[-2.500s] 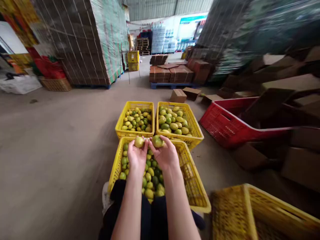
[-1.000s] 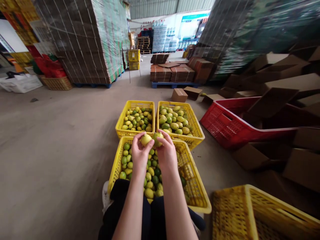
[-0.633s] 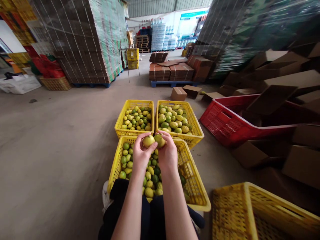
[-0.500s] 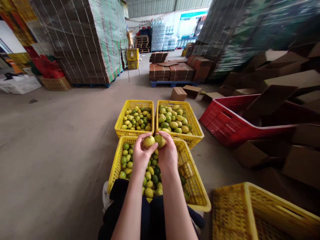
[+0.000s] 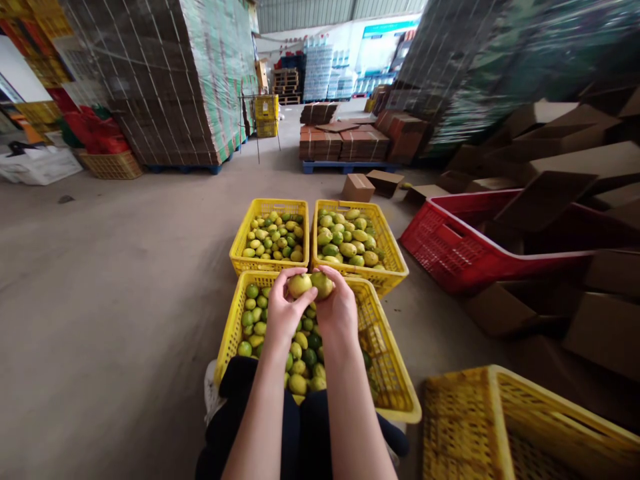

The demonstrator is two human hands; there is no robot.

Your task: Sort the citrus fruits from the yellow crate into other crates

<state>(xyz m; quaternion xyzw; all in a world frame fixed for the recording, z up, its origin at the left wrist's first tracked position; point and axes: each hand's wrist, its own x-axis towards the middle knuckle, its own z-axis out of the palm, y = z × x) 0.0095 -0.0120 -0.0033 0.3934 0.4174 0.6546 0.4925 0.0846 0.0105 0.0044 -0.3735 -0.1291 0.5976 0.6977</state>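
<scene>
My left hand (image 5: 283,309) is closed around a yellow-green lemon (image 5: 300,286), its thumb across the front. Close beside it, my right hand (image 5: 338,308) grips a greener lemon (image 5: 321,285); the fingers curl over its far side. Both fruits are held above the far rim of the near yellow crate (image 5: 397,363), which contains many green and yellow lemons (image 5: 299,384). My forearms cover part of that crate. Beyond it stand two more yellow crates side by side, the left one (image 5: 269,265) with smaller lemons and the right one (image 5: 395,273) with larger ones.
At the lower right is another yellow crate (image 5: 460,427). A red crate (image 5: 450,267) stands right of the lemon crates, among loose cardboard boxes (image 5: 605,327). Flattened cartons (image 5: 345,143) lie on a blue pallet (image 5: 345,167) ahead. Tall wrapped stacks (image 5: 150,80) rise on both sides.
Both hands keep hold of their lemons and have shifted very slightly to the right. The greener lemon is turned a little and shows a lighter side. The crates stay in place.
</scene>
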